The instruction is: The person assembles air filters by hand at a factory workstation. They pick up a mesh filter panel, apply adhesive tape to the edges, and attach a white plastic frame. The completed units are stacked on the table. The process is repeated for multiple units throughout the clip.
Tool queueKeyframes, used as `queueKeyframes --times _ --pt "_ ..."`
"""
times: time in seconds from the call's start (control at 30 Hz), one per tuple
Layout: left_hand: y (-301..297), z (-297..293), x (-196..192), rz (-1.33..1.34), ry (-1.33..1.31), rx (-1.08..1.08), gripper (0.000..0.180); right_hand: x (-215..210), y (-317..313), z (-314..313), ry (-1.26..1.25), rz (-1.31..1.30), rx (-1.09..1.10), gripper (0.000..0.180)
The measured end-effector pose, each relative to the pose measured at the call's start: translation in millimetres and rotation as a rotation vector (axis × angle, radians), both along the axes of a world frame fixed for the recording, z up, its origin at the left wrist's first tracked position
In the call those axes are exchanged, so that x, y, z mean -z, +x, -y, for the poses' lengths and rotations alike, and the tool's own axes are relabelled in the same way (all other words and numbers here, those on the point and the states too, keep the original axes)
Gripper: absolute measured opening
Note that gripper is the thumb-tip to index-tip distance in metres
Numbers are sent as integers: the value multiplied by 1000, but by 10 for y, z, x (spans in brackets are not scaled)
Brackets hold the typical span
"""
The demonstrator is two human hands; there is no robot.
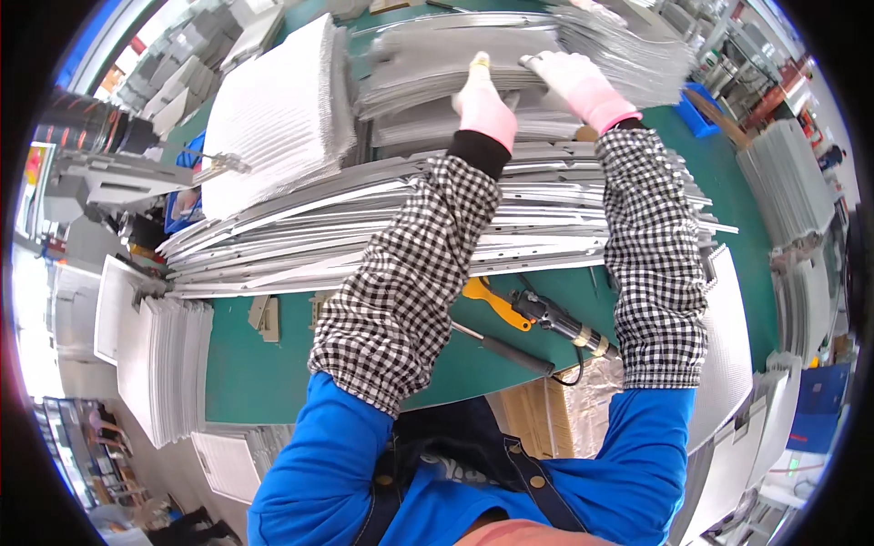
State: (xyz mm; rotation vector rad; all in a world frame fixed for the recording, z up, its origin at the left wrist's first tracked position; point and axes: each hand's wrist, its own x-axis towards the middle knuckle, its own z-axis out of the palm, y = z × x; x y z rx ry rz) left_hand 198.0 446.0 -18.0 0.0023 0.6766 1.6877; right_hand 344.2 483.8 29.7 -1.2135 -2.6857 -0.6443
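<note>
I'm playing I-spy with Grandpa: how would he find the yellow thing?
Find the green table, then its patch between the two checked sleeves. There lies a curved yellow handle; its bright colour sets it apart from the black tool beside it.

Checked in black and white on the oversleeves (401, 291), mid-frame; pink and white on the left hand (484, 102) and right hand (583, 86), upper centre; bright blue on the shirt (319, 464), lower centre. Silvery grey on the sheets (455, 56) at upper centre, white with fine lines on the stack (273, 109) at upper left. Green across the table (250, 378), yellow-orange on the tool (499, 306) mid-frame.
</note>
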Motion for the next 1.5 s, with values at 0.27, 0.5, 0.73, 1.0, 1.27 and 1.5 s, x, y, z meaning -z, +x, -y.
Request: queueKeyframes --times 0.27,0.5,0.73,1.0,1.27,1.5 --pt "16 -67 62 -121 114 -37 43 690 166 776 122 -141 -255 46" --pt "-23 -80 -101 -98 33 -57 44 770 -276 724 -120 -107 166 68" --pt "222 -53 -530 -259 130 -116 53 658 -286 754 -215 -104 258 66" --pt "220 -493 -966 -477 514 37 44 777 -259 752 -261 -161 244 73" --pt "-342 -38 -1683 -318 802 355 52 678 -261 781 -279 -164 252 73" --pt "-1298 547 -1289 -691 584 132 50 831 -174 406 -328 -1002 120 55"
